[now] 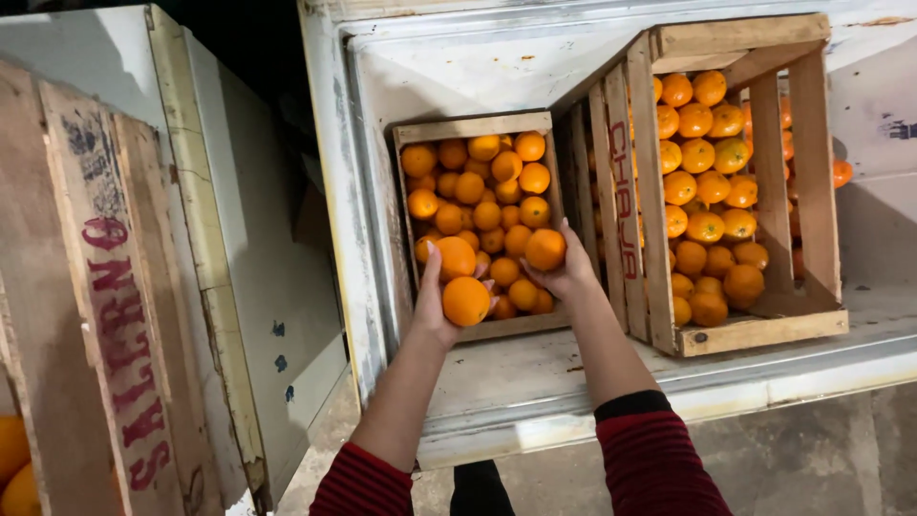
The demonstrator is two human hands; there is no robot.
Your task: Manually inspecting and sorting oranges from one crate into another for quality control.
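My left hand [432, 304] grips two oranges: one [466, 301] low in the palm and another [456, 256] just above it. An orange [545, 249] sits in the fingers of my right hand [571, 274]. Both hands hover over the near end of a small wooden crate [475, 126] that is full of oranges and sits low inside a white chest. Red and black striped sleeves cover my forearms near the bottom edge.
A taller slatted wooden crate [652, 191] of oranges stands right of the small one, on the white chest's ledge [535, 382]. At left leans a wooden board with red lettering [115, 315]. More oranges [13, 468] show at the bottom left corner. Concrete floor lies below.
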